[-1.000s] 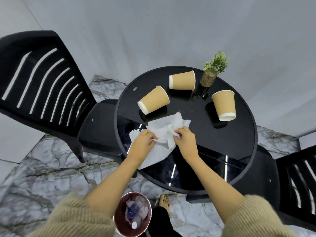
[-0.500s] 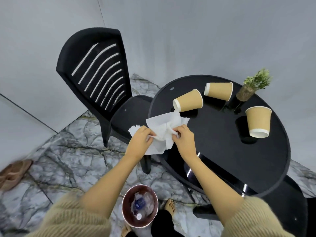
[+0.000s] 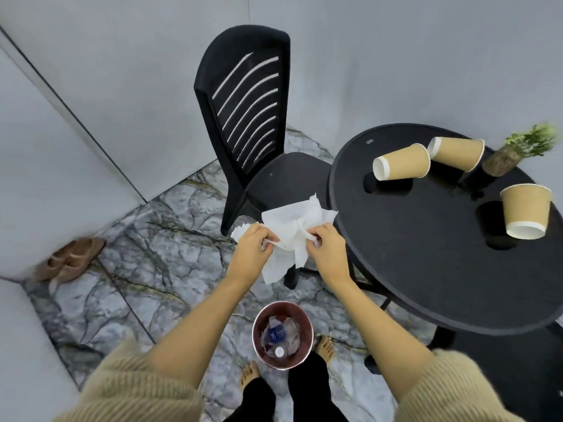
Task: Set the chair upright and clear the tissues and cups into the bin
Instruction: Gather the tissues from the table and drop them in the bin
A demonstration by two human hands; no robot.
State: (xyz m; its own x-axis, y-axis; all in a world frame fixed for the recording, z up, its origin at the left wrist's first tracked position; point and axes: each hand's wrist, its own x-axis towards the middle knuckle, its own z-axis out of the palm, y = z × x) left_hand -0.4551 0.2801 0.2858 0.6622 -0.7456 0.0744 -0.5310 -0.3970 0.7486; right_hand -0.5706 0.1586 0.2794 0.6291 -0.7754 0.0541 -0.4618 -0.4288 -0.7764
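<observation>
My left hand (image 3: 251, 249) and right hand (image 3: 327, 251) both pinch the white tissues (image 3: 292, 236), held in the air above the bin (image 3: 282, 335), left of the surface (image 3: 426, 269). My fingertips are buried in the folds. Three cups (image 3: 402, 162) remain there; the chair (image 3: 253, 132) stands upright.

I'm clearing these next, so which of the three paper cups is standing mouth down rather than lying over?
The cup nearest the table's right edge, white rim flat on the table. The other two lie on their sides.
</observation>
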